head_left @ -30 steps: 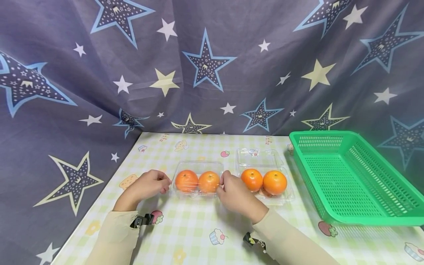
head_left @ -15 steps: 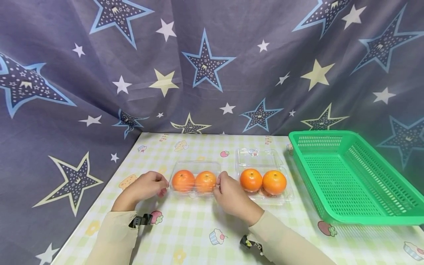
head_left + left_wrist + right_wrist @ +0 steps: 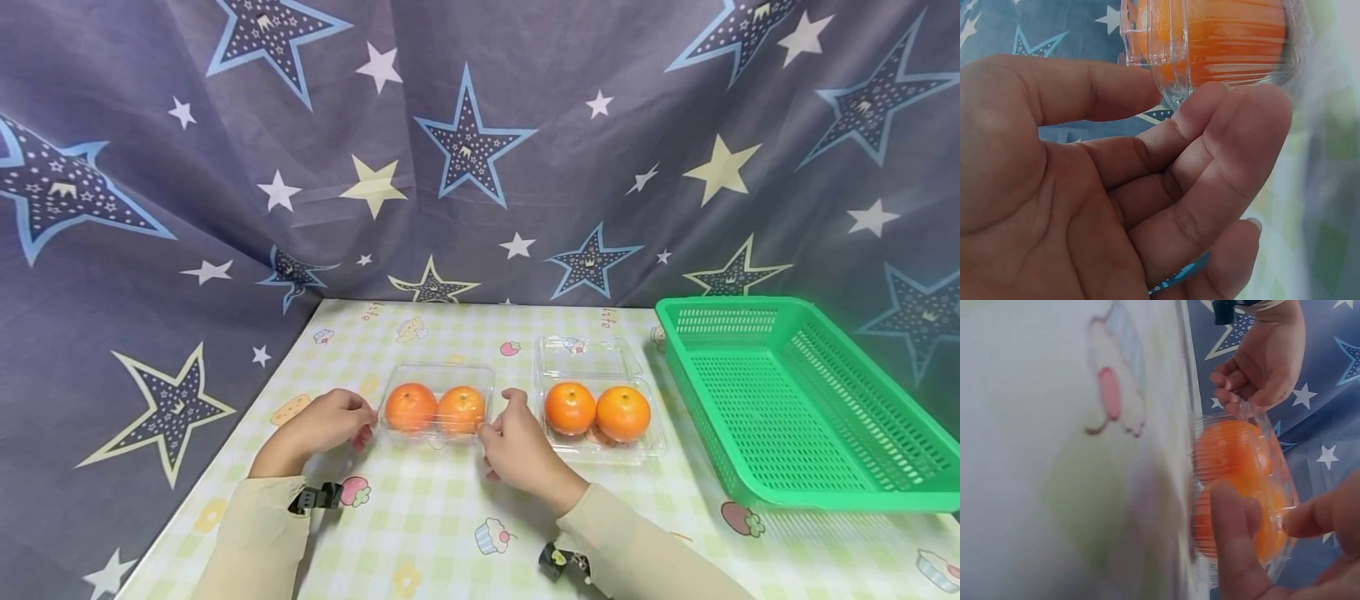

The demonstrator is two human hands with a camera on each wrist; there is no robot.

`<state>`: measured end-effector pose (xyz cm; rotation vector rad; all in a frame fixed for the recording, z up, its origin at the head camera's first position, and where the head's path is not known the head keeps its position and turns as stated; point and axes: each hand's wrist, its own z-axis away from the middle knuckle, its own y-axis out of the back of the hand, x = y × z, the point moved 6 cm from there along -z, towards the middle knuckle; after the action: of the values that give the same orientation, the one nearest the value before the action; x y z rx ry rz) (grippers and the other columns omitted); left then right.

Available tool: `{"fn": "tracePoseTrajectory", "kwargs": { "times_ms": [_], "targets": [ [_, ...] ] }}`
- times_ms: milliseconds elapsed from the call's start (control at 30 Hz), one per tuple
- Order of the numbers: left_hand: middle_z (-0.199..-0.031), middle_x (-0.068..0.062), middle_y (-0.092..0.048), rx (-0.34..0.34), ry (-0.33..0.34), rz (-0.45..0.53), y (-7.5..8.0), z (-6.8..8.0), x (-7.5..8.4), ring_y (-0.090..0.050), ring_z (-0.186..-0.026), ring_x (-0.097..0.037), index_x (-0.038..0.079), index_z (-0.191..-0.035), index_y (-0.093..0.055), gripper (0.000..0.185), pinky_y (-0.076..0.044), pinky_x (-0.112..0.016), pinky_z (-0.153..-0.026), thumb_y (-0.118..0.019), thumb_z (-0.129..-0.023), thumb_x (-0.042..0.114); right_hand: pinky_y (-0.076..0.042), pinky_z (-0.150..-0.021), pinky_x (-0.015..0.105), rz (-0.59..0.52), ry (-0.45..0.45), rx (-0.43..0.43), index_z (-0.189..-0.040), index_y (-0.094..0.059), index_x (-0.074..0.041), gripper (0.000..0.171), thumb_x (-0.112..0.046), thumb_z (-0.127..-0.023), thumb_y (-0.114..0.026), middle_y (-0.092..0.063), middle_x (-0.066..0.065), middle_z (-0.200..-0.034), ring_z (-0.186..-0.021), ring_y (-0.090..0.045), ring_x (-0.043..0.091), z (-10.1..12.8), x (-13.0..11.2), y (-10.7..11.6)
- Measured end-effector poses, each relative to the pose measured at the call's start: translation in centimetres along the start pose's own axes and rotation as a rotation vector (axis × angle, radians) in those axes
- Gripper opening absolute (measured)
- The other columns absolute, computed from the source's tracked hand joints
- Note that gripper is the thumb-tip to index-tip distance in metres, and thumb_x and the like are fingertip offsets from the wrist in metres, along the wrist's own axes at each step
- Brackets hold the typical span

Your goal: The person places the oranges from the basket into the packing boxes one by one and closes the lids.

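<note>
In the head view, a clear plastic clamshell box (image 3: 437, 373) with two oranges (image 3: 410, 407) inside has its lid down. My left hand (image 3: 318, 427) is at its left end. In the left wrist view, thumb and index fingertips (image 3: 1210, 100) pinch the rim's corner, the other fingers loosely bent. At the right end is my right hand (image 3: 522, 446), thumb and fingers spread apart. The right wrist view shows its thumb (image 3: 1310, 519) by the rim and a straight finger (image 3: 1229, 515) before the side; actual contact is hard to tell.
To the right, a second clear clamshell box (image 3: 585, 354) lies with its lid back and two oranges (image 3: 622, 413) in it. Farther right stands a green perforated basket (image 3: 772, 500). A star-patterned cloth (image 3: 480, 217) hangs behind the checked table (image 3: 435, 517).
The closed box has shifted slightly to the left, along with both hands. My right thumb and fingers have spread apart and come away from its right side.
</note>
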<state>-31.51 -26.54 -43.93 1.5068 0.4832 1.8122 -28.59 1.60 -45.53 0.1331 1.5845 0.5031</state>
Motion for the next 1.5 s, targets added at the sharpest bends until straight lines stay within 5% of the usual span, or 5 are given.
{"fn": "tracePoseTrajectory", "kwargs": {
  "times_ms": [267,367,800,1233,1500],
  "targets": [
    [-0.08,-0.011,-0.071,-0.024,0.003,0.051,-0.1,0.0,-0.3,-0.069,-0.07,-0.023,-0.004,-0.095,-0.072,0.031,-0.052,-0.037,-0.076,-0.053,-0.103,0.019,-0.058,-0.049,0.042,-0.071,-0.123,-0.041,-0.114,-0.046,0.001,0.028,-0.025,-0.105,-0.053,-0.055,0.01,-0.068,-0.049,-0.063,0.026,0.4,0.8,-0.7],
    [-0.079,-0.012,-0.071,-0.026,0.004,0.059,-0.1,0.0,-0.3,-0.069,-0.069,-0.023,-0.004,-0.094,-0.071,0.031,-0.052,-0.037,-0.075,-0.053,-0.103,0.019,-0.058,-0.049,0.042,-0.109,-0.173,-0.072,-0.104,-0.051,0.0,0.029,-0.029,-0.106,-0.05,-0.051,0.009,-0.067,-0.049,-0.057,0.022,0.4,1.3,-0.9],
    [-0.085,-0.013,-0.074,-0.135,-0.027,0.21,-0.6,-0.7,-1.9,-0.074,-0.07,-0.023,-0.008,-0.103,-0.069,0.033,-0.052,-0.031,-0.061,-0.05,-0.104,0.02,-0.044,-0.042,0.025,-0.165,-0.175,-0.125,-0.102,-0.063,0.005,0.034,-0.023,-0.106,-0.046,-0.049,0.001,-0.063,-0.049,-0.043,0.013,0.2,1.5,-1.2],
    [-0.091,-0.007,-0.075,-0.353,-0.076,0.617,-1.7,-1.6,-4.3,-0.074,-0.076,-0.015,-0.013,-0.115,-0.061,0.034,-0.061,-0.032,-0.072,-0.047,-0.108,0.018,-0.038,-0.042,0.023,-0.257,-0.19,-0.139,-0.102,-0.061,0.008,0.032,-0.021,-0.105,-0.046,-0.046,0.0,-0.065,-0.048,-0.038,0.012,0.2,1.7,-1.5],
    [-0.09,-0.006,-0.075,-0.375,-0.104,0.67,-1.7,-1.7,-4.7,-0.074,-0.076,-0.015,-0.008,-0.112,-0.065,0.028,-0.061,-0.031,-0.073,-0.05,-0.107,0.016,-0.037,-0.044,0.023,-0.271,-0.197,-0.139,-0.103,-0.06,0.007,0.032,-0.021,-0.105,-0.047,-0.046,0.0,-0.068,-0.05,-0.038,0.012,0.2,1.8,-1.5]
  ]
}}
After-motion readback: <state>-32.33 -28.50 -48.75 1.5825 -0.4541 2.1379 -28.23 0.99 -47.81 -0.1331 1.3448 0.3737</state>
